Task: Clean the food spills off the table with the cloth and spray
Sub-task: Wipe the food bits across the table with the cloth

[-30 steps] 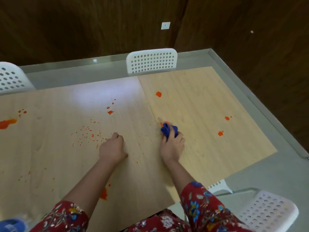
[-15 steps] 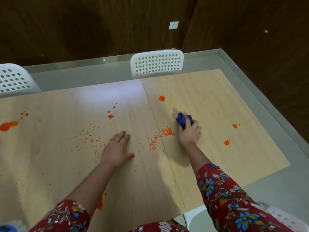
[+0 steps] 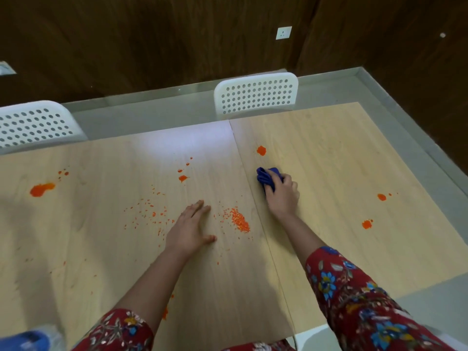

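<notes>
At the near left corner of the pale wood-grain surface, a blurred blue object is sitting. I am guessing it is the spray, but it is too smeared to tell. A small orange smear is lying by the near edge, right beside the left forearm, and the red floral sleeve could be dragging through it.

The left grip is lying flat with fingers straight, holding nothing. It is pressing on the surface between the scattered orange grains and the heap of small orange grains. Any slide of that palm is risking spreading the grains.

Just across the seam between the two panels, the right grip is clenching round the bunched dark blue cloth, which is touching the surface.

The cloth is wadded small, so I am expecting it to smear the round orange blob just beyond it rather than lift it, more so without spray. Grains could be lodging in the seam or rolling off the near edge.

Two orange splats toward the right edge and a large orange smear toward the left edge are waiting, well apart. A loaded cloth could be streaking them.
</notes>
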